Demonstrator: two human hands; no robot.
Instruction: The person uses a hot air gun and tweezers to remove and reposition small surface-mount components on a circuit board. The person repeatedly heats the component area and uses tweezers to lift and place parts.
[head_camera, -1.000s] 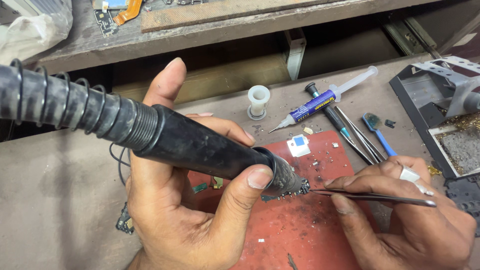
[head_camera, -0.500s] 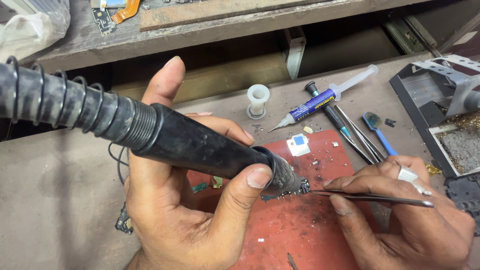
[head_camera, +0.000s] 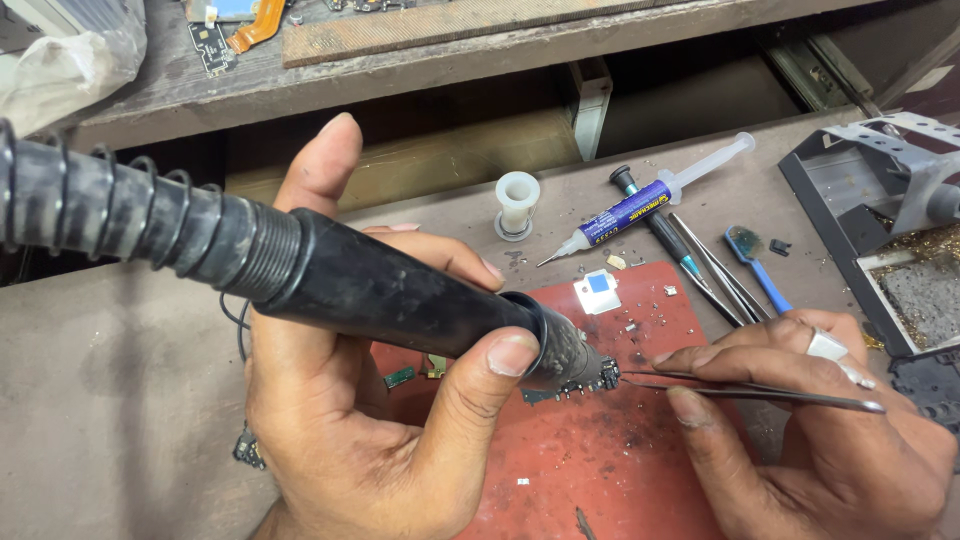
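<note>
Head view, looking down on a cluttered repair bench (head_camera: 120, 420). The left hand (head_camera: 350, 420) is closed around the black handle of a hot-air tool (head_camera: 400, 295), thumb pressed on the barrel near the front collar and index finger raised clear of it; a ribbed, wire-wrapped hose (head_camera: 110, 215) runs from the handle off the left edge. The nozzle end points down and right at a small circuit board (head_camera: 570, 385), which lies on a worn red work mat (head_camera: 600, 460). The right hand (head_camera: 830, 440) pinches a pair of slim metal tweezers (head_camera: 750, 390) between thumb and forefinger; the tips reach leftward to the edge of the board, just beside the nozzle, though actual contact cannot be resolved. A pale ring sits on one finger of this hand.

Behind the mat: a small white square part with a blue centre (head_camera: 597, 290) on the mat's far edge; a white spool (head_camera: 517, 203) standing upright on the bench; a syringe with a blue label (head_camera: 645, 205) lying diagonally; a dark-handled screwdriver (head_camera: 655, 225) and spare tweezers (head_camera: 715, 270) crossing beneath it; a blue-handled brush (head_camera: 758, 270) just to their right. At the right edge stands a grey metal holder (head_camera: 860, 175) with brass-coloured wool beside it. A wooden shelf (head_camera: 400, 50) crosses the top, bearing an orange flex cable (head_camera: 258, 25) and a clear plastic bag (head_camera: 60, 60).
</note>
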